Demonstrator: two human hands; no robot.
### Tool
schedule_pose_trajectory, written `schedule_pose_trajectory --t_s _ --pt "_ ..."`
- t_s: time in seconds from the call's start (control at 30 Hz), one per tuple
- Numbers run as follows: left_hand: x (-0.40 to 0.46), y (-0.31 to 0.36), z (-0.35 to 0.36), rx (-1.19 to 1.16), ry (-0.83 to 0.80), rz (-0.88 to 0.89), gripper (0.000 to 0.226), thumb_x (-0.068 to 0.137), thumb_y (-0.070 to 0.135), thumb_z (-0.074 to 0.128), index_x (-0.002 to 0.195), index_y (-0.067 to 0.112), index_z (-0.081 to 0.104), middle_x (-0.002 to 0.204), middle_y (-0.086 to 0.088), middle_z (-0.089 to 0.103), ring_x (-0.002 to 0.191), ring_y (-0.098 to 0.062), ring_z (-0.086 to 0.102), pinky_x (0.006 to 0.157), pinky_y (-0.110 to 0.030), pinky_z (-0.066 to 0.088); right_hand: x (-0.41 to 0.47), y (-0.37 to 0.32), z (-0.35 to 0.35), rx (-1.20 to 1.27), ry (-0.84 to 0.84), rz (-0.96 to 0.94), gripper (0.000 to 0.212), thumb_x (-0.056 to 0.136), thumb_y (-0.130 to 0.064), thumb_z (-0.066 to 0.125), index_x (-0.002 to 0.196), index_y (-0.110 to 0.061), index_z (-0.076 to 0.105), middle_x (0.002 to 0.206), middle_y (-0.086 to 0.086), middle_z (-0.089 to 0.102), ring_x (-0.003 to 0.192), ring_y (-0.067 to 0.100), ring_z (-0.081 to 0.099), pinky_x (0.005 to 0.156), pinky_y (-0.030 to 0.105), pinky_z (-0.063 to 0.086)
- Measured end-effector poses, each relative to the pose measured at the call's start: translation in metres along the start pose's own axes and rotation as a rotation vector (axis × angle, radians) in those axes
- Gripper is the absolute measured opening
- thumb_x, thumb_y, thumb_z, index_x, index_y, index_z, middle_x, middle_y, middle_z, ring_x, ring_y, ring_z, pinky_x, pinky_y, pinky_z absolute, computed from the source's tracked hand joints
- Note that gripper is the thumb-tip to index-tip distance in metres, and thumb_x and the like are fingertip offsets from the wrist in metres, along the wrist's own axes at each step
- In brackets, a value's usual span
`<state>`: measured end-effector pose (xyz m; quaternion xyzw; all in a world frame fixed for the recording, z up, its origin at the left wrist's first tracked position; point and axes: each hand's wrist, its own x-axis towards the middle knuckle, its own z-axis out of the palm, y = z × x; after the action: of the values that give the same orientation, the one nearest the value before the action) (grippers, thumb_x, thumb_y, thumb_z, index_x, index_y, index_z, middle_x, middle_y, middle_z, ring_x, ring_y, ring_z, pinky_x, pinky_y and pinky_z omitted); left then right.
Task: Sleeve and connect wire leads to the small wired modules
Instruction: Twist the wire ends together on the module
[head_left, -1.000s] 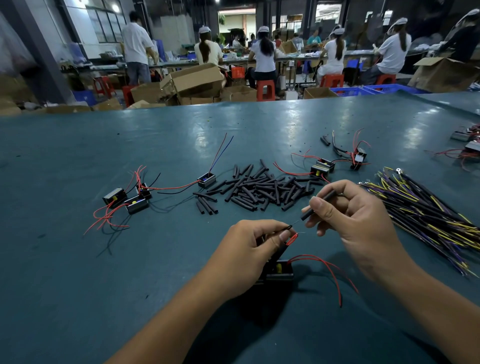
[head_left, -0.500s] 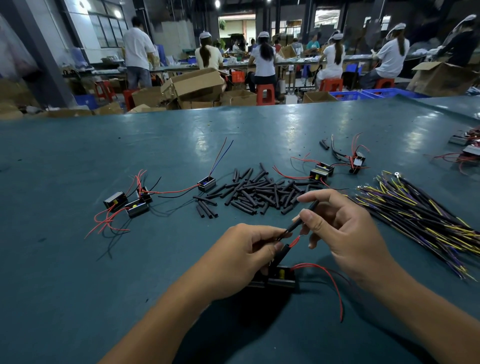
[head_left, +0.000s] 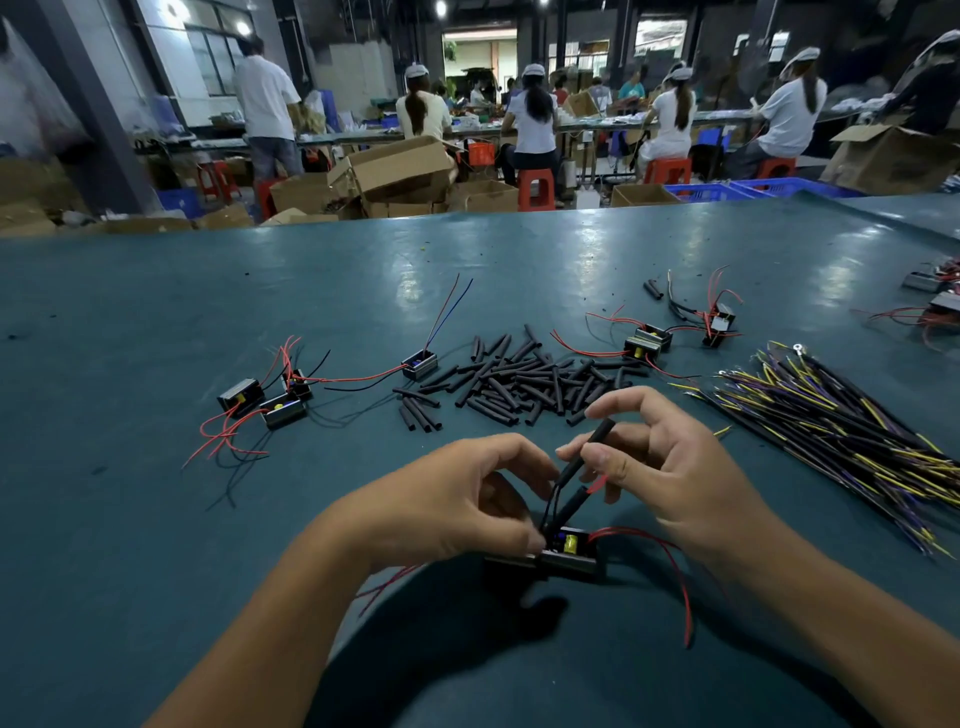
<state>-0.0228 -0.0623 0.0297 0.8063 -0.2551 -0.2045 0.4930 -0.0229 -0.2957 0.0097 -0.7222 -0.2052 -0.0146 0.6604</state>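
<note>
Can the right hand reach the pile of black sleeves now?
Probably yes: the pile of black sleeves lies just beyond the right hand with nothing between, but that hand already pinches a sleeve.

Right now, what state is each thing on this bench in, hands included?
left hand: pinching black leads just above the module
right hand: pinching a black sleeve
black sleeve: tilted, on a lead
module: on the table, between the hands
second sleeve: on the red lead, bare red tip showing
sleeve pile: loose, unused
wire bundle: lying untouched
</note>
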Motion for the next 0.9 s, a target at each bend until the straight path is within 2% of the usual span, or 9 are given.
schedule_pose_trajectory --t_s 0.1,0.2,0.3,0.4,0.5,0.57,0.8,0.9 --pt "-0.002 0.003 0.001 0.144 -0.053 0.002 0.062 0.078 0.017 0.087 0.129 0.030 0.054 0.119 0.012 0.062 0.102 -0.014 0.066 0.097 -0.038 0.054 0.000 0.001 0.000 0.001 -0.047 0.012 0.030 0.086 -0.024 0.065 0.108 -0.011 0.050 0.099 0.007 0.077 0.077 0.015 0.066 0.063 0.026 0.053" --pt "0.002 0.004 0.010 0.285 0.030 0.005 0.055 0.078 0.020 0.086 0.122 0.032 0.054 0.106 0.011 0.065 0.090 -0.013 0.066 0.087 -0.037 0.056 -0.001 -0.001 0.001 -0.040 -0.073 0.010 0.023 0.086 -0.023 0.067 0.100 -0.010 0.055 0.095 0.007 0.077 0.079 0.013 0.068 0.064 0.024 0.053" --pt "0.003 0.006 0.015 0.257 0.070 -0.013 0.055 0.077 0.021 0.087 0.119 0.034 0.054 0.096 0.023 0.062 0.083 -0.011 0.065 0.079 -0.028 0.057 -0.001 -0.002 0.004 -0.086 -0.059 -0.004 0.016 0.082 -0.025 0.070 0.093 -0.014 0.065 0.087 0.007 0.076 0.077 0.016 0.069 0.065 0.022 0.053" --pt "0.001 0.005 0.010 0.124 0.055 -0.025 0.054 0.079 0.011 0.085 0.122 0.026 0.055 0.112 0.007 0.063 0.094 -0.022 0.068 0.088 -0.041 0.058 -0.003 -0.001 0.009 -0.058 -0.063 0.008 0.016 0.079 -0.023 0.074 0.088 -0.011 0.070 0.085 0.013 0.074 0.073 0.025 0.067 0.069 0.026 0.053" --pt "-0.003 0.007 0.006 0.058 0.039 -0.046 0.051 0.080 0.007 0.082 0.121 0.023 0.057 0.114 -0.002 0.065 0.100 -0.023 0.069 0.095 -0.046 0.056 -0.004 -0.003 0.012 0.069 -0.053 0.068 0.014 0.075 -0.019 0.077 0.085 -0.010 0.073 0.083 0.013 0.074 0.071 0.013 0.065 0.066 0.020 0.051" --pt "-0.003 0.006 0.005 0.077 0.044 -0.055 0.048 0.080 0.007 0.082 0.119 0.022 0.058 0.110 -0.004 0.069 0.100 -0.023 0.070 0.097 -0.047 0.054 -0.004 -0.004 0.011 -0.015 -0.085 0.058 0.011 0.077 -0.021 0.077 0.084 -0.012 0.074 0.081 0.009 0.074 0.073 0.011 0.065 0.069 0.020 0.051" --pt "-0.004 0.005 0.004 0.017 0.021 -0.025 0.043 0.083 0.005 0.078 0.120 0.018 0.061 0.114 -0.002 0.069 0.107 -0.024 0.068 0.102 -0.050 0.051 -0.005 0.003 0.010 -0.194 -0.151 0.075 0.015 0.080 -0.033 0.077 0.086 -0.020 0.072 0.076 0.007 0.071 0.066 0.017 0.063 0.064 0.034 0.053" --pt "-0.003 0.007 0.004 0.019 0.023 0.013 0.040 0.083 0.015 0.081 0.118 0.022 0.063 0.110 0.004 0.071 0.106 -0.020 0.069 0.099 -0.049 0.053 -0.005 0.004 0.010 -0.241 -0.159 0.067 0.020 0.077 -0.039 0.077 0.085 -0.022 0.072 0.076 0.004 0.072 0.065 0.030 0.065 0.066 0.044 0.056"
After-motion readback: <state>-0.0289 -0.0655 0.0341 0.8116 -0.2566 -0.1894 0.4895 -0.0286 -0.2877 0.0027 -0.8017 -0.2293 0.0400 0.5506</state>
